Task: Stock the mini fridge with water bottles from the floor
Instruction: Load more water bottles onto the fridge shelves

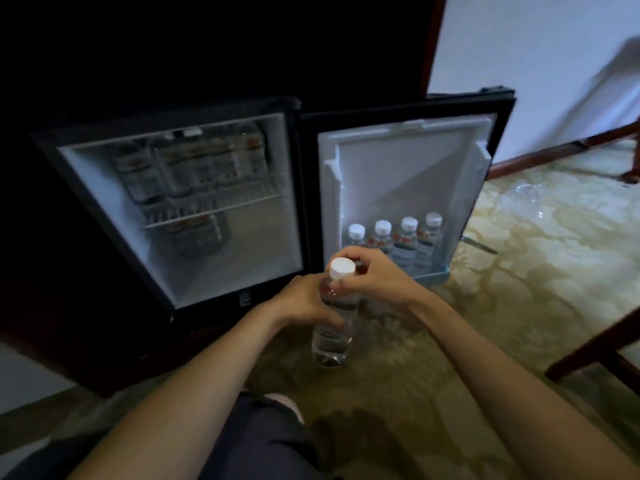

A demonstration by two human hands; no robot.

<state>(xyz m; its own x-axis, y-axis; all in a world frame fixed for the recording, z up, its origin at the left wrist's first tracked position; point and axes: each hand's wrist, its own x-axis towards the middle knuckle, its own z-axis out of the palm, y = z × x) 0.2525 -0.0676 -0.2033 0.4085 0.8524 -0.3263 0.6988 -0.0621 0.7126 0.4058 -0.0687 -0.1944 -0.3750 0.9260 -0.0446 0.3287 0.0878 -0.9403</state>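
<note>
Both hands on one water bottle (pixel 334 327) — L hand (pixel 304 303) fingers wrapped round body, R hand (pixel 375 278) fingers pinching neck. Upright before open mini fridge (pixel 173 209) — 4 bottles in door shelf (pixel 436 273).

Patterned beige-green carpet (pixel 519 271) covered the floor. A white wall (pixel 519 64) with dark wooden skirting (pixel 540 155) ran along its far edge. Dark wooden furniture legs (pixel 588 348) stood at the carpet's right edge. Dark trouser leg (pixel 263 441) lay at the near edge.
</note>
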